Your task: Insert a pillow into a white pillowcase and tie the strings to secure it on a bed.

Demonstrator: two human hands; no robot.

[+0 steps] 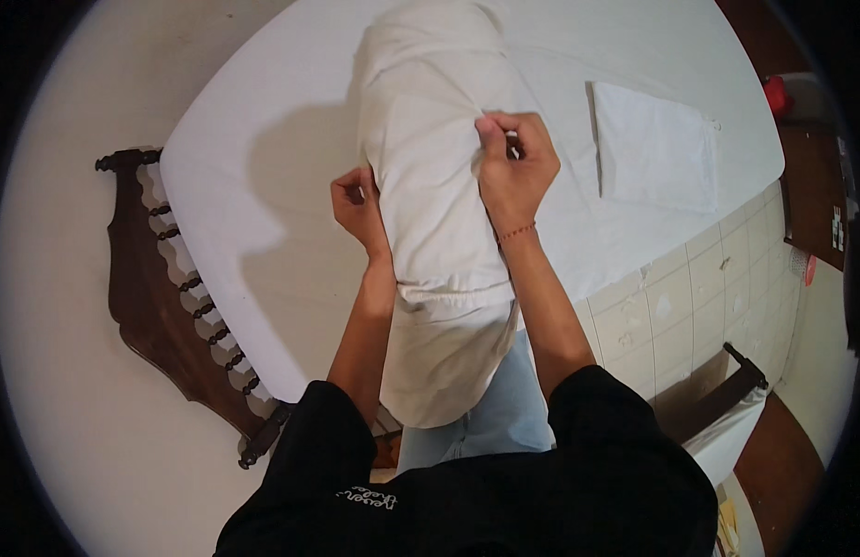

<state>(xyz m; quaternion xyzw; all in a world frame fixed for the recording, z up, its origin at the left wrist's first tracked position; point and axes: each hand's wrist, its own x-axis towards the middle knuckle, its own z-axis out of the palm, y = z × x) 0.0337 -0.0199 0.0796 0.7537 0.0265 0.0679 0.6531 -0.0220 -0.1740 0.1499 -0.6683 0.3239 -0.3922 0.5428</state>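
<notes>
A long white pillow in a white pillowcase (430,200) stretches away from my body over the bed. Its far end runs out of the top of the view. Close to me, a gathered seam crosses the fabric, and below it a loose, slightly darker end (439,357) hangs over my jeans. On the pillow's left edge my left hand (360,209) is closed, fingers curled against the cloth and partly hidden. My right hand (520,167) pinches the pillowcase between thumb and forefinger on the right side, drawing creases across the top.
Beneath the pillow spreads a white-sheeted bed (300,232). A folded white cloth (654,144) lies on its right part. A dark carved wooden headboard (161,297) stands along the left. Tiled floor (671,288) and a dark wooden piece (713,395) are at the right.
</notes>
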